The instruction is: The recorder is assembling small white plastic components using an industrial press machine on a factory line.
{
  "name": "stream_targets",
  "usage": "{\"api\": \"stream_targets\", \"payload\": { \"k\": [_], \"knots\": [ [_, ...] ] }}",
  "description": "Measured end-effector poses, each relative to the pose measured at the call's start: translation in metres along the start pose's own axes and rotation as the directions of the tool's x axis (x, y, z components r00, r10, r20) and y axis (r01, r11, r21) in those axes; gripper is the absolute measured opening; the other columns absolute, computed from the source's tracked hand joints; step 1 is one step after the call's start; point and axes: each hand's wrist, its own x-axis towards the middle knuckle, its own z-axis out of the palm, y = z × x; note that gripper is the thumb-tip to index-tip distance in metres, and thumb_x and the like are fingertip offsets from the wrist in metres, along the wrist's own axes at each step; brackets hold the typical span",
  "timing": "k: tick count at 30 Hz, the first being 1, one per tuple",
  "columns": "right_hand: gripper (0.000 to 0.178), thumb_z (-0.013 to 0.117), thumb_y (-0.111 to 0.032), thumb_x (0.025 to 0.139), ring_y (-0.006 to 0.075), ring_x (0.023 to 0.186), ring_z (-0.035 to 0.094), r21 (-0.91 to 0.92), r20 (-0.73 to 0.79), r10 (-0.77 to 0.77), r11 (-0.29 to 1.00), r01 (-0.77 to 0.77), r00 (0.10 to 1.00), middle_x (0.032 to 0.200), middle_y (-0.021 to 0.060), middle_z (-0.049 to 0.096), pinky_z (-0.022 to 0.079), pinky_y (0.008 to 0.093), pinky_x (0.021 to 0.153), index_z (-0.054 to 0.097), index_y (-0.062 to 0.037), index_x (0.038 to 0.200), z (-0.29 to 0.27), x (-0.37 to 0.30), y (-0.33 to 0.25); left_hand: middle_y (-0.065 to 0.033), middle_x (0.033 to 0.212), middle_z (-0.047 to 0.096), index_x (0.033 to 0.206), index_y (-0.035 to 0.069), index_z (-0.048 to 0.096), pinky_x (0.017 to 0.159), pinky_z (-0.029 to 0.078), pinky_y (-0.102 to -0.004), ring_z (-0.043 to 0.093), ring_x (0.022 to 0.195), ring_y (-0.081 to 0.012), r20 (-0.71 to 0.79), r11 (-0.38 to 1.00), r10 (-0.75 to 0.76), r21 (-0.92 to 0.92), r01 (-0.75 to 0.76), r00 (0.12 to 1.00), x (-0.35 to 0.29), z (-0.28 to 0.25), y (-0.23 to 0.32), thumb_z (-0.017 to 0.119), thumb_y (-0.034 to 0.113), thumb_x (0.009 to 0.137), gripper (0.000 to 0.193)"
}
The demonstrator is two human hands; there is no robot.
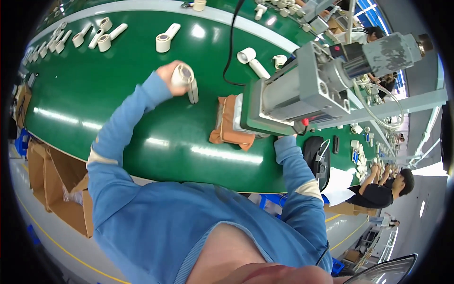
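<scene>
1. The glossy green tabletop point(85, 90) is reflecting strips of light.
2. A row of white handled units point(60, 46) is curving along its far left side.
3. A lone white unit point(163, 44) is resting farther right.
4. Another white unit point(258, 69) is lying with its round end open.
5. A brown bundle point(228, 118) is lying near the middle.
6. A black case point(309, 154) is resting at the right.

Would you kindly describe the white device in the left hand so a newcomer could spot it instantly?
Find the green table, then the left hand over it. That hand grips the round-headed white device; it is held, unlike the similar devices lying farther back.
</scene>
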Motion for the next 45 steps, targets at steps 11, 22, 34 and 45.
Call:
{"api": "stream_targets", "payload": {
  "k": [11, 22, 34, 45],
  "knots": [
    [0.054, 0.044, -0.047, 0.089, 0.0286, 0.109, 0.056, -0.391, 0.070, -0.047, 0.918, 0.071, 0.996, 0.122, 0.0142, 0.056, 0.045, 0.0448, 0.092, 0.048, -0.0081, 0.127, 0.001, 0.020, 0.008, -0.0049, 0.093, 0.066, 0.111, 0.009, 0.055, 0.074, 0.052, -0.0279, 0.064, 0.079, -0.0179, -0.073, 0.997, -0.038, -0.074, 0.032, 0.997, -0.113, -0.038, -0.007, 0.078, 0.005, 0.056, 0.059],
    [0.060, 0.040, -0.054, 0.089, 0.0307, 0.114, 0.053, -0.737, 0.138, -0.135, 0.648, 0.193, 0.981, 0.127, 0.0138, 0.054, 0.041, 0.0498, 0.095, 0.047, -0.0094, 0.129, -0.021, 0.033, 0.020, -0.0040, 0.097, 0.065, 0.113, 0.009, 0.053, 0.077, 0.051, -0.0259, 0.062, 0.084, -0.0155, 0.074, 0.922, -0.012, -0.386, 0.040, 0.997, -0.060, 0.053, 0.034, 0.079, 0.004, 0.058, 0.061],
    [0.067, 0.035, -0.062, 0.089, 0.0330, 0.119, 0.049, -0.901, 0.267, -0.207, 0.294, 0.320, 0.941, 0.132, 0.0134, 0.051, 0.038, 0.0552, 0.098, 0.046, -0.0109, 0.132, 0.007, 0.029, 0.028, -0.0029, 0.096, 0.065, 0.112, 0.009, 0.055, 0.077, 0.051, -0.0272, 0.062, 0.083, -0.0150, 0.228, 0.859, 0.071, -0.509, 0.057, 0.971, -0.051, 0.069, 0.026, 0.080, 0.006, 0.059, 0.058],
    [0.069, 0.041, -0.064, 0.085, 0.0359, 0.112, 0.052, -0.915, 0.203, -0.093, 0.336, 0.222, 0.975, 0.128, 0.0128, 0.055, 0.040, 0.0562, 0.093, 0.049, -0.0108, 0.128, -0.026, 0.042, -0.013, -0.0098, 0.097, 0.065, 0.106, 0.005, 0.060, 0.080, 0.051, -0.0293, 0.062, 0.085, -0.0196, -0.263, 0.940, -0.222, -0.315, 0.134, 0.939, 0.058, 0.037, -0.079, 0.086, 0.022, 0.063, 0.053]
  ]
}}
